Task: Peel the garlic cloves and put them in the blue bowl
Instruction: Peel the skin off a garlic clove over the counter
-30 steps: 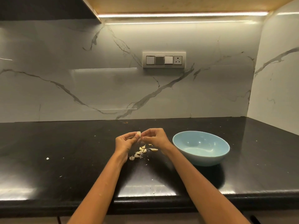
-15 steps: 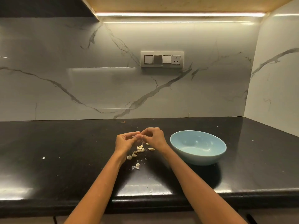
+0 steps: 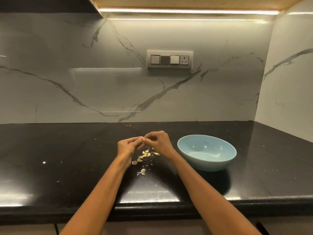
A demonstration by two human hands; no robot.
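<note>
left of the blue bowl [image 3: 206, 153], the left hand [image 3: 128, 146] and right hand [image 3: 158, 142] meet fingertip to fingertip, fingers curled, pinching something too small to make out. the garlic cloves [image 3: 145, 155] lie on the black counter [image 3: 67, 158] just below those fingertips, left of the bowl, one stray clove [image 3: 143, 171] nearer the counter's edge.

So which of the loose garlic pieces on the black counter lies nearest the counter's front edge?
The pale garlic piece with papery skin, lying alone, nearer the front edge than the garlic cluster under the hands.
</note>
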